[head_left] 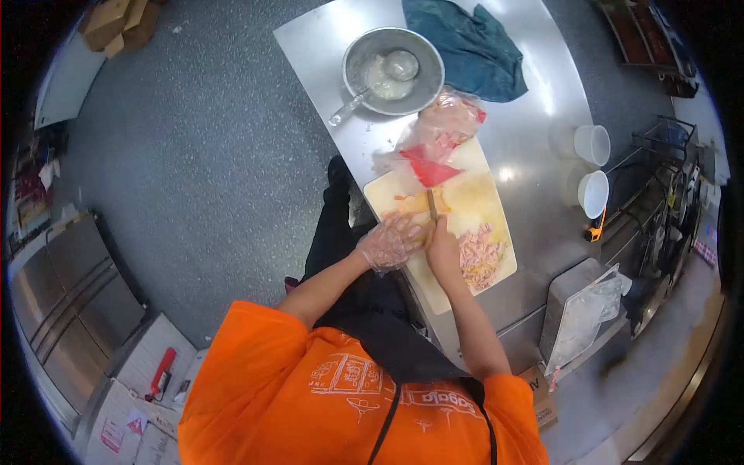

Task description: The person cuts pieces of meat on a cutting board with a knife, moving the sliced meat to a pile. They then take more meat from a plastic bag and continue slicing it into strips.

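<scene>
Right hand point(442, 246) closed around knife point(432, 205)

Glossy metal table point(535, 147), rumpled matt cloth point(469, 50)

Head view: bright, even illumination; wide-angle distortion at the edges.
White glare spots appear on the metal counter point(535, 232), strongest near its far edge; the light source is outside the frame. The bowl point(354, 66) shows softer highlights. Straight lines curve toward a black circular border. The central area is moderately sharp; fine detail at the lower right is smeared and indistinct.
</scene>
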Demonstrator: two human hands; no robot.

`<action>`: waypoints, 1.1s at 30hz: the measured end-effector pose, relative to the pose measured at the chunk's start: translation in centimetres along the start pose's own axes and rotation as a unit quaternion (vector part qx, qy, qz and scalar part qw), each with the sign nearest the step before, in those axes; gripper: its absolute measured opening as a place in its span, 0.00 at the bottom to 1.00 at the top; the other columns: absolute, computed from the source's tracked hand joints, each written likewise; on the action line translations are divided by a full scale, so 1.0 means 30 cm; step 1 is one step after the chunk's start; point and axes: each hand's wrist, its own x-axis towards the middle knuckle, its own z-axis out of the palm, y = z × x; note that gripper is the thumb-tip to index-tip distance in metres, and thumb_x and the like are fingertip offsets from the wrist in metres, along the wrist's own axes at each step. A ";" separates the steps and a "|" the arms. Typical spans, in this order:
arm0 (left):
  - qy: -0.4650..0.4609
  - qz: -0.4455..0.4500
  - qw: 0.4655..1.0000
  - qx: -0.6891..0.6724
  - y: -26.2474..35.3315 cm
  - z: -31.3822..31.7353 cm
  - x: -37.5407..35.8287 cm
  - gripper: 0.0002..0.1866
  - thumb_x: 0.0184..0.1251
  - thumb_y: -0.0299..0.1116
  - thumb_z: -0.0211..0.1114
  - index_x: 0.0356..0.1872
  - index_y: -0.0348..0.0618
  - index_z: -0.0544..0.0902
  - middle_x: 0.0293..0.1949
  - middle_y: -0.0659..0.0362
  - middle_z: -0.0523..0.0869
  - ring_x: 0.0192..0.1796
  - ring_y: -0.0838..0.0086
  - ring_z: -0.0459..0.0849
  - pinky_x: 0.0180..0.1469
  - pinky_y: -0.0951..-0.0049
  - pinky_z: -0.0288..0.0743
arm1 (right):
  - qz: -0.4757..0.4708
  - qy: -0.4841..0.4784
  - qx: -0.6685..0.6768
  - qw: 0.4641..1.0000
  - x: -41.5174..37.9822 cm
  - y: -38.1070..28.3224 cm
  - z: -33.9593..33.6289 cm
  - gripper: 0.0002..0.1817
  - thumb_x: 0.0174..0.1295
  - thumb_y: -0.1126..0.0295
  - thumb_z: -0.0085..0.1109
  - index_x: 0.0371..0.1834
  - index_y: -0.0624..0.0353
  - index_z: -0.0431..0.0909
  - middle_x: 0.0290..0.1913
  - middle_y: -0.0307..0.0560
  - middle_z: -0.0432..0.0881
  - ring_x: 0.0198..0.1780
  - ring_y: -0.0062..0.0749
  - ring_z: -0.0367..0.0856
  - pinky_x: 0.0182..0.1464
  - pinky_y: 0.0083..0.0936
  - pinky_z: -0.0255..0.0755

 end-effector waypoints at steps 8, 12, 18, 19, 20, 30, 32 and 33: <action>0.037 0.014 0.999 -0.035 -0.022 0.022 0.003 0.20 0.64 0.48 0.58 0.56 0.63 0.81 0.67 0.56 0.72 0.75 0.51 0.61 0.71 0.38 0.58 | 0.031 -0.038 0.030 0.998 0.001 0.014 0.019 0.19 0.71 0.62 0.49 0.59 0.62 0.65 0.29 0.68 0.82 0.33 0.67 0.83 0.36 0.58 0.74; 0.032 0.032 0.997 -0.056 0.007 -0.012 -0.021 0.19 0.67 0.44 0.54 0.58 0.62 0.80 0.66 0.57 0.74 0.75 0.53 0.64 0.73 0.41 0.57 | -0.079 0.024 -0.058 0.995 0.181 0.025 0.080 0.17 0.72 0.63 0.47 0.57 0.63 0.66 0.28 0.69 0.82 0.32 0.67 0.83 0.35 0.59 0.74; 0.077 0.012 0.996 -0.033 -0.022 0.045 0.009 0.21 0.61 0.47 0.61 0.57 0.62 0.80 0.65 0.56 0.72 0.73 0.51 0.64 0.71 0.43 0.60 | 0.003 0.032 -0.004 0.999 0.055 -0.044 0.014 0.16 0.73 0.63 0.47 0.55 0.63 0.66 0.28 0.70 0.82 0.31 0.68 0.83 0.34 0.58 0.75; 0.076 -0.011 0.996 -0.046 -0.014 0.049 0.004 0.22 0.61 0.47 0.61 0.57 0.62 0.80 0.62 0.56 0.72 0.73 0.51 0.64 0.71 0.43 0.60 | 0.024 0.013 0.025 0.999 0.023 -0.044 0.009 0.16 0.73 0.62 0.47 0.55 0.63 0.66 0.28 0.70 0.82 0.32 0.68 0.83 0.34 0.58 0.75; 0.075 -0.007 0.996 -0.043 -0.021 0.052 0.005 0.22 0.61 0.47 0.61 0.57 0.62 0.80 0.62 0.56 0.72 0.73 0.51 0.64 0.71 0.43 0.60 | 0.025 0.017 0.028 0.999 0.023 -0.039 0.016 0.16 0.73 0.62 0.47 0.55 0.63 0.66 0.28 0.70 0.82 0.32 0.68 0.83 0.34 0.58 0.75; 0.054 0.004 0.998 -0.035 0.004 -0.114 0.007 0.24 0.55 0.45 0.66 0.56 0.60 0.81 0.59 0.55 0.74 0.72 0.51 0.65 0.72 0.40 0.58 | -0.021 0.089 0.033 0.995 -0.170 0.112 0.107 0.12 0.75 0.64 0.47 0.48 0.63 0.65 0.24 0.68 0.78 0.29 0.69 0.79 0.30 0.59 0.70; 0.032 0.004 0.999 -0.034 0.016 -0.143 0.010 0.24 0.56 0.45 0.65 0.56 0.61 0.82 0.60 0.54 0.74 0.72 0.51 0.65 0.72 0.40 0.56 | -0.025 0.111 0.029 0.993 -0.238 0.146 0.149 0.11 0.74 0.65 0.48 0.48 0.63 0.65 0.24 0.68 0.78 0.29 0.69 0.79 0.31 0.59 0.70; 0.025 -0.002 0.999 -0.022 0.022 -0.158 0.013 0.22 0.58 0.44 0.64 0.56 0.61 0.82 0.60 0.54 0.74 0.72 0.51 0.65 0.73 0.39 0.55 | 0.000 0.099 0.048 0.994 -0.267 0.151 0.163 0.13 0.75 0.64 0.46 0.50 0.63 0.65 0.27 0.70 0.80 0.31 0.69 0.81 0.34 0.60 0.71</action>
